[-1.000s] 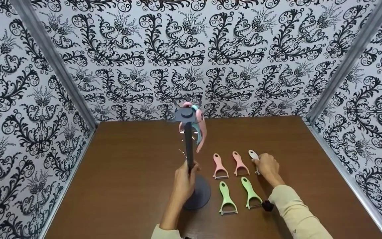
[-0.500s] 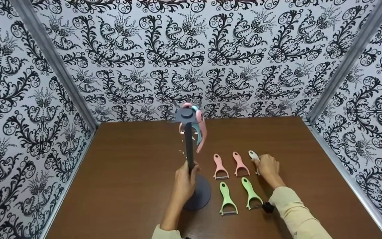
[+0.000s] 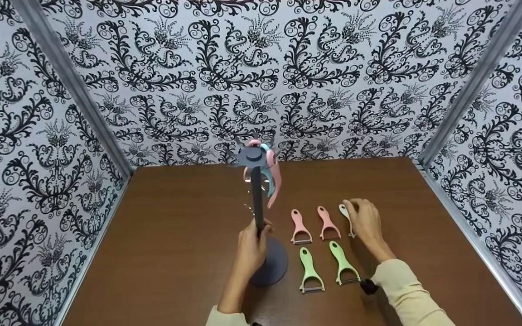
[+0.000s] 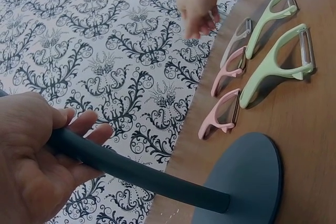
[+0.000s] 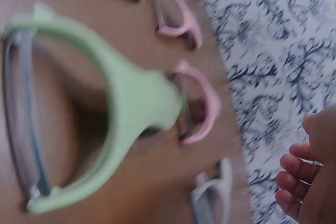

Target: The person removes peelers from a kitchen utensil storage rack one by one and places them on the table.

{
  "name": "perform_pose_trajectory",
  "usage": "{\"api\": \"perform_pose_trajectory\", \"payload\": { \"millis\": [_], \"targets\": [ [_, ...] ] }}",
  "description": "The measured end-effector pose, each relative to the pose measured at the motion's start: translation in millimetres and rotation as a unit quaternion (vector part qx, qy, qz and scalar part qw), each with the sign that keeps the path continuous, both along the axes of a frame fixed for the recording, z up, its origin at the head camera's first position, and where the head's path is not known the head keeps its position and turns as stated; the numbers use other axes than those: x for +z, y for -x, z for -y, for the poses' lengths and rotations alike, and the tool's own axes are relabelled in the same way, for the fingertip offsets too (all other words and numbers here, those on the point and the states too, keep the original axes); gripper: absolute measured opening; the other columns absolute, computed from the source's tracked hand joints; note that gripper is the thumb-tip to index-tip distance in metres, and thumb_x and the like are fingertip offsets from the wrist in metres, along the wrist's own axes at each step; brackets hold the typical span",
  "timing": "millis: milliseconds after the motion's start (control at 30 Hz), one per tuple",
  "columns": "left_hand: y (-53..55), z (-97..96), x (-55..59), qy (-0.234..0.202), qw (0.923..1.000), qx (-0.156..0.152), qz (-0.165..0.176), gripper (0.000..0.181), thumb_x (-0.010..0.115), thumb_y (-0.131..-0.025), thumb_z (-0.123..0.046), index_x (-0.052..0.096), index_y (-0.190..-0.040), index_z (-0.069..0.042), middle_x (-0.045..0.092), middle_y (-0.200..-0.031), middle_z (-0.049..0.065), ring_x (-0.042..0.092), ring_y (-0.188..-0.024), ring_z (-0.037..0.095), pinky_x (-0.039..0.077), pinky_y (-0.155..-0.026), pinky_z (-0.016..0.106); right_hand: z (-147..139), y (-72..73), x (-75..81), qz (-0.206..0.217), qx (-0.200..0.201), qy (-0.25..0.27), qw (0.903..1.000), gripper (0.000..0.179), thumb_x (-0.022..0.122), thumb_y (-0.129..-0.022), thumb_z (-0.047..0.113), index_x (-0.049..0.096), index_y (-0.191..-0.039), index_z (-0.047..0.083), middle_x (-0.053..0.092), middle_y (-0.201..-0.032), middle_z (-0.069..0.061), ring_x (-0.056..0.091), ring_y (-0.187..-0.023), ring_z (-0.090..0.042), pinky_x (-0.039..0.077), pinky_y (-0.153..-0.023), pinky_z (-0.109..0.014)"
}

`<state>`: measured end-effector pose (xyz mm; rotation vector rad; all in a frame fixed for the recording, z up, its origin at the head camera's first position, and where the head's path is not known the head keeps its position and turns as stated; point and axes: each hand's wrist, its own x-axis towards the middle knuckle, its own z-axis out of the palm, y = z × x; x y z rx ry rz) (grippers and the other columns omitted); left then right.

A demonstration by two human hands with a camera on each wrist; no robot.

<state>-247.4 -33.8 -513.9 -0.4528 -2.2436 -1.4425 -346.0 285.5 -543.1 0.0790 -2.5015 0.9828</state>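
Observation:
My left hand [image 3: 252, 248] grips the dark upright pole [image 4: 131, 178] of a rack with a round base [image 4: 252, 171]. From the rack's top [image 3: 253, 156] hang pink peelers [image 3: 275, 181] and a light blue one [image 3: 268, 175]. My right hand [image 3: 366, 222] hovers beside a white peeler [image 3: 346, 215] on the table. In the left wrist view this hand is apart from the white peeler [image 4: 237, 40]. Its fingers [image 5: 296, 174] are loosely bent with nothing between them in the right wrist view.
Two pink peelers [image 3: 300, 226] lie left of the white one. Nearer the person are two green peelers [image 3: 309, 269], one close under the right forearm. Patterned walls [image 3: 261, 81] with metal corner posts enclose the brown table [image 3: 175, 253].
My right hand has come off the white peeler and risen slightly from it, leaving that peeler on the table. My left hand and the rack have stayed in place.

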Motion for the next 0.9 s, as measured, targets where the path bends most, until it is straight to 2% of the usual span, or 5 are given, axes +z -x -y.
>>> {"api": "perform_pose_trajectory", "payload": {
  "millis": [167,333,433,700,900],
  "targets": [
    [-0.2,1.5,1.9,-0.010,0.9992,-0.016,0.036,0.009,0.057,-0.103,0.004,0.064,-0.106,0.000,0.074,-0.092,0.017,0.073,-0.086,0.035,0.056,-0.071,0.036,19.5,-9.2,31.5,-0.064,0.019,0.041,0.9970,0.024,0.069,-0.101,0.020,0.075,-0.104,-0.004,0.072,-0.098,-0.019,0.066,-0.093,-0.036,0.049,-0.085,-0.051],
    [0.7,1.9,2.4,-0.005,0.9990,-0.019,0.040,0.009,0.057,-0.103,0.003,0.064,-0.106,-0.001,0.074,-0.093,0.017,0.074,-0.088,0.033,0.057,-0.074,0.039,36.3,-19.3,59.1,-0.148,0.033,0.069,0.9859,0.013,0.073,-0.097,0.010,0.077,-0.101,-0.002,0.072,-0.091,-0.013,0.063,-0.083,-0.025,0.047,-0.077,-0.032],
    [1.5,2.1,2.3,0.001,0.9991,-0.020,0.036,0.009,0.058,-0.103,0.004,0.064,-0.106,-0.001,0.074,-0.093,0.015,0.073,-0.087,0.031,0.057,-0.074,0.039,45.1,-26.8,76.1,-0.182,0.050,0.082,0.9786,0.010,0.073,-0.096,0.007,0.077,-0.101,-0.001,0.072,-0.091,-0.010,0.061,-0.081,-0.019,0.045,-0.074,-0.023],
    [2.6,3.9,3.3,0.004,0.9987,-0.038,0.033,0.009,0.057,-0.102,0.006,0.064,-0.106,0.003,0.074,-0.093,0.009,0.074,-0.088,0.033,0.059,-0.076,0.039,62.2,-48.4,114.9,-0.215,0.100,0.110,0.9653,0.009,0.072,-0.097,0.005,0.077,-0.103,0.000,0.072,-0.092,-0.006,0.060,-0.079,-0.014,0.047,-0.072,-0.019],
    [4.1,5.9,1.9,0.014,0.9990,-0.042,0.009,0.007,0.057,-0.102,0.006,0.063,-0.105,0.004,0.074,-0.093,0.008,0.074,-0.087,0.032,0.058,-0.076,0.038,72.4,-61.7,135.5,-0.208,0.118,0.119,0.9638,0.010,0.073,-0.096,0.004,0.077,-0.104,0.004,0.072,-0.095,-0.004,0.061,-0.084,-0.012,0.046,-0.077,-0.018]
  ]
}}
